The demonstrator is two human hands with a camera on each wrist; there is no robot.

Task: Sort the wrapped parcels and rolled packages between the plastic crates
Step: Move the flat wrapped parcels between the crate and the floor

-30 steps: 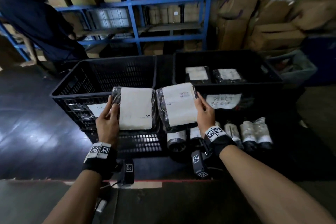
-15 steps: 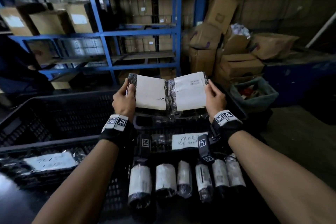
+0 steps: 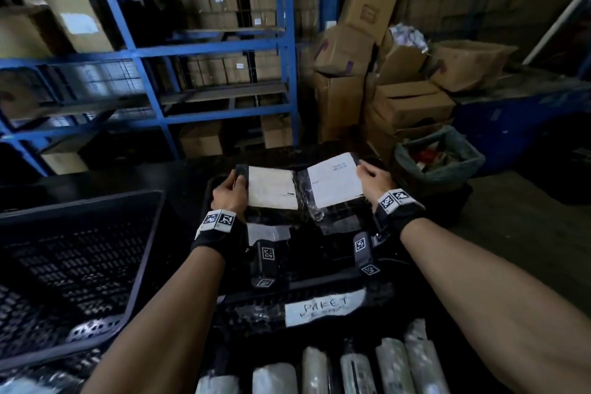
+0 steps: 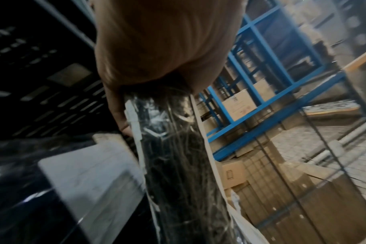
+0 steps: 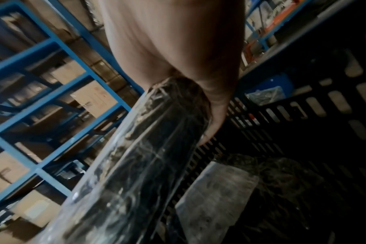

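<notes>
Left hand (image 3: 231, 193) gripping one wrapped parcel (image 3: 271, 187), right hand (image 3: 372, 181) another (image 3: 332, 184), side by side above the far crate (image 3: 319, 286); probably light, film slippery; best held at outer edges

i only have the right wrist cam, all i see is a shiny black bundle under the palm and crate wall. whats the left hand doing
Observer: The left hand grips its own flat wrapped parcel, side by side with the right hand's parcel.
Operator: where are they relative to the crates
Observer: Head view shows both held over the far crate, the one with the handwritten paper label on its near wall.
Operator: anything in the crate on the left
Observer: The left crate shows only its slotted floor where visible; part is out of frame.
Operator: and the rolls
Observer: A row of rolled packages lies nearer the person, below the label.
</notes>
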